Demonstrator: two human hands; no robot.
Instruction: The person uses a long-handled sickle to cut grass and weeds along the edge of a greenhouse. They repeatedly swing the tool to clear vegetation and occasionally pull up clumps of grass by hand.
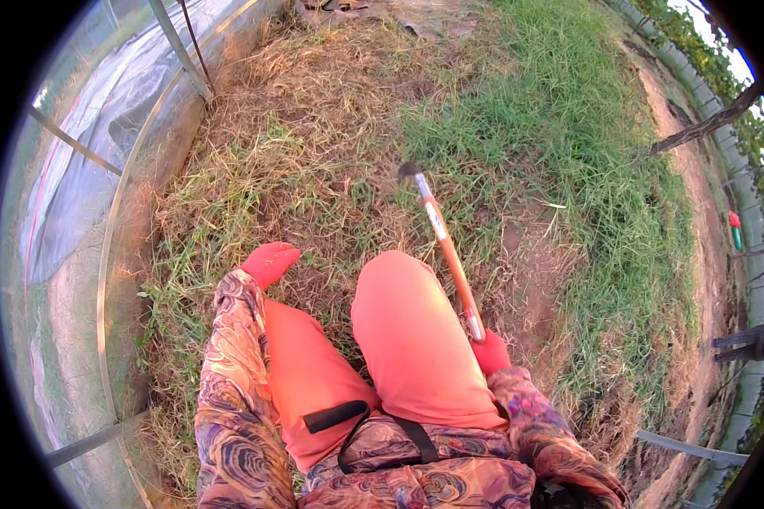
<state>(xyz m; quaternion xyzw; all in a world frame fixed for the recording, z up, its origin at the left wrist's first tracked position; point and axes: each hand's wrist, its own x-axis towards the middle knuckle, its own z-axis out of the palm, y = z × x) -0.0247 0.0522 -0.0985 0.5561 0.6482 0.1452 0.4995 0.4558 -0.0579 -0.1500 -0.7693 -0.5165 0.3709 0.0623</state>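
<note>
My right hand point(491, 353), in a red glove, is closed round the lower end of a wooden-handled tool point(447, 250). Its orange-brown handle slants up and left past my right knee, ending in a silver collar and a short dark head over the grass. The exact kind of head cannot be made out. My left hand point(270, 263), also red-gloved, is beyond my left knee, just above cut grass point(221, 220). Its fingers point right, loosely stretched, and nothing shows in them. My orange-trousered legs point(412, 339) are bent below me.
Dry cut grass covers the ground ahead; taller green grass point(543, 110) grows to the right. At the left stands a metal-tube frame point(109, 254) with plastic sheeting point(102, 161). Posts point(705, 127) and vines line the far right, where another person point(751, 343) stands.
</note>
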